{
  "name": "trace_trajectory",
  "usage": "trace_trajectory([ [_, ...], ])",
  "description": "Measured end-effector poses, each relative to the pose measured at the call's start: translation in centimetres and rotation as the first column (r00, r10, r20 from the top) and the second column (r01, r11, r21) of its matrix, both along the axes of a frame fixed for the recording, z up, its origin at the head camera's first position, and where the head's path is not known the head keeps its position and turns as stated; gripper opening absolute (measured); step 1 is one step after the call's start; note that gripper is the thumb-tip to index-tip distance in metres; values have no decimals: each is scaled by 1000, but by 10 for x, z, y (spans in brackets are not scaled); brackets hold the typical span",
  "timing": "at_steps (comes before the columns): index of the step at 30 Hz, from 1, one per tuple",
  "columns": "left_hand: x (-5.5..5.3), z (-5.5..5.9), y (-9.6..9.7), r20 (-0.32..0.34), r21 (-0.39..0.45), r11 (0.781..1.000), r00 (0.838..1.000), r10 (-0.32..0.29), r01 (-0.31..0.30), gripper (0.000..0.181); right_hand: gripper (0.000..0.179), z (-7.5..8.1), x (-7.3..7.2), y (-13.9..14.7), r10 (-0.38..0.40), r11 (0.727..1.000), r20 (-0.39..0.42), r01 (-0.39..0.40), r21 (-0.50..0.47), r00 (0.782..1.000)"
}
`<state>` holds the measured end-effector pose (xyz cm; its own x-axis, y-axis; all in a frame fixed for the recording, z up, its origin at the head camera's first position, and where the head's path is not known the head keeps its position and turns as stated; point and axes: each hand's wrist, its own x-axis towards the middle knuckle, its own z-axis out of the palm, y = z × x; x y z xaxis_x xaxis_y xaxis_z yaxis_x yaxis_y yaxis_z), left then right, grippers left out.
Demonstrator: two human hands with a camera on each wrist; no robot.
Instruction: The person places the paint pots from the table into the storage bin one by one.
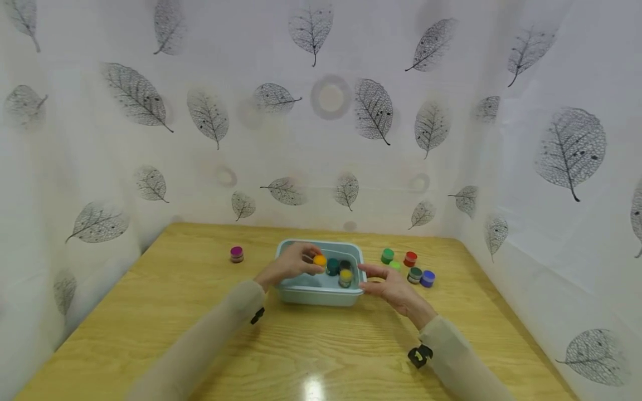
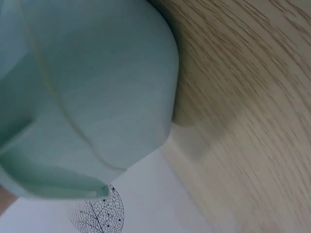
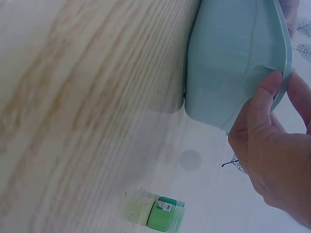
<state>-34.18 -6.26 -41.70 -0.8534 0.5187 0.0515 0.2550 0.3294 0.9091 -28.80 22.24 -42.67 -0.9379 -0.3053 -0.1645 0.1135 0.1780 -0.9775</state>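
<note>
Pale sleeves (image 1: 210,342) stretch in from the near edge of the surface (image 1: 125,312), left hand (image 1: 291,263) pinching an orange-lidded jar (image 1: 320,260) above a blue tub (image 1: 317,298).

The jar sits between the left fingers and thumb, toward the tub's middle, with three other jars (image 1: 333,267) just right of it inside; the left hand is the nearer. Its lid faces up and its axis looks close to vertical, though a slight tilt is too small to tell. The tub's long axis runs left to right, roughly along the surface's far edge. The right hand's (image 1: 396,289) fingers and thumb clamp the rim at the tub's right end. Five more jars (image 1: 414,275) stand toward the surface's right edge; a purple-lidded jar (image 1: 237,254) stands toward its far left corner.
</note>
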Motion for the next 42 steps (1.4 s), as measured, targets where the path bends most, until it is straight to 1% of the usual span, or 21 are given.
trace_trajectory([
  [1,0,0,2,6,-23,1000,1000,0,0,36,61,0,1,0,-2,1000,1,2,1,1000],
  [4,-1,-2,7,-22,-110,994,1000,-9,6,37,60,0,2,0,-4,1000,1,4,6,1000],
  [7,-2,-4,12,-47,-161,987,999,-26,18,36,60,0,2,0,0,1000,-1,0,8,1000],
  [8,-3,-5,14,-49,-163,986,998,-32,23,35,60,0,2,0,2,1000,-2,-2,6,1000],
  [11,-3,-6,17,-27,-147,988,999,-46,42,34,61,0,2,0,6,1000,-5,-6,2,1000],
  [15,-4,-7,20,-4,-145,988,998,-60,59,35,61,-1,0,0,15,1000,-5,-15,-4,1000],
  [19,-7,-9,21,21,-148,987,998,-59,61,37,61,-1,-1,-1,11,1000,-4,-11,-8,1000],
  [21,-9,-10,21,17,-158,986,998,-52,54,36,61,-1,-1,-1,10,1000,-1,-10,-9,1000],
  [25,-13,-14,22,-3,-193,981,1000,-23,22,35,61,-1,0,0,14,1000,0,-14,-8,1000],
  [29,-13,-14,26,24,-204,979,1000,10,-5,35,62,0,1,0,21,1000,-2,-21,-8,1000],
  [32,-13,-13,30,26,-243,970,999,32,-24,35,63,0,2,1,23,1000,0,-23,-11,1000],
  [36,-15,-13,33,-27,-333,942,999,32,-39,32,63,0,1,2,28,1000,-2,-28,-10,1000],
  [39,-17,-15,34,-45,-355,934,999,20,-35,32,63,0,1,1,28,1000,0,-28,-9,1000],
  [42,-18,-16,35,-44,-356,934,999,23,-37,32,63,0,1,1,20,1000,3,-20,-7,1000],
])
